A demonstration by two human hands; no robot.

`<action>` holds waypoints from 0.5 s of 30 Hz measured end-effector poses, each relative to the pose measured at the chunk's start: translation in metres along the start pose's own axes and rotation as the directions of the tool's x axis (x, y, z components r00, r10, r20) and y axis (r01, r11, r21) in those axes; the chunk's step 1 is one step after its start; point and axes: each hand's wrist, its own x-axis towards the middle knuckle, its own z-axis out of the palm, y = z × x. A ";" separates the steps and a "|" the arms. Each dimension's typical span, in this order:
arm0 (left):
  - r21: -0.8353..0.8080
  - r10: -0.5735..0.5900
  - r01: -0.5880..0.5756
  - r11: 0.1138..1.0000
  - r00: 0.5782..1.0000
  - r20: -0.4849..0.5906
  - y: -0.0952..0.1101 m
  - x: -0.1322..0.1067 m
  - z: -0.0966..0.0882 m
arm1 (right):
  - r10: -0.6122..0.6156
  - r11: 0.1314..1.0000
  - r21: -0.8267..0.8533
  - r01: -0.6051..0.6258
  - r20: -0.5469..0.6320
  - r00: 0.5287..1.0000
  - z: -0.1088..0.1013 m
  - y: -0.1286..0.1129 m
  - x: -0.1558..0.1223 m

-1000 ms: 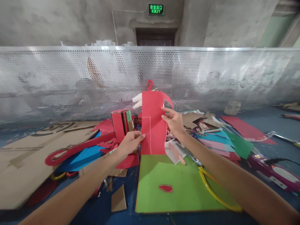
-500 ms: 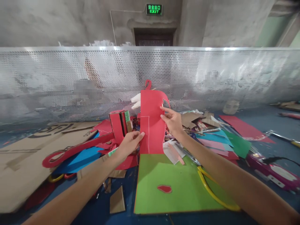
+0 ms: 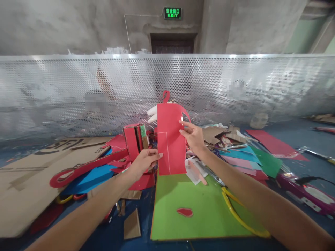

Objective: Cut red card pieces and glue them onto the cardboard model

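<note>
A red cut-out sheet [image 3: 170,139] with a white drawn line stands upright over the back edge of a green sheet [image 3: 199,209]. My left hand [image 3: 144,161] pinches its lower left edge. My right hand [image 3: 192,136] pinches its right edge higher up. A small red scrap [image 3: 184,212] lies on the green sheet. Yellow-handled scissors [image 3: 237,213] rest on the green sheet's right side.
A perforated metal screen [image 3: 235,87] runs across the back. Brown cardboard [image 3: 28,181] lies at the left, with a long red cut-out [image 3: 86,166], a blue sheet [image 3: 90,177] and a red box [image 3: 134,139]. Coloured paper sheets [image 3: 251,157] and a purple tool [image 3: 305,193] lie at the right.
The red sheet has shifted slightly in my hands, with its lower edge lifted a little off the green sheet. Both hands keep their grips.
</note>
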 end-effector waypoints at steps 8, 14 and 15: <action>-0.113 -0.020 0.013 0.994 0.998 -0.056 0.004 -0.001 0.000 | -0.020 1.000 -0.007 0.020 0.000 1.000 -0.003 0.004 0.004; -0.071 0.031 -0.037 0.997 0.996 -0.079 0.006 0.000 -0.001 | -0.011 1.000 0.012 0.011 -0.004 1.000 -0.003 0.004 0.004; -0.068 0.047 -0.052 0.996 0.996 -0.080 0.006 0.000 0.000 | -0.016 1.000 0.005 0.016 0.005 1.000 -0.002 0.004 0.003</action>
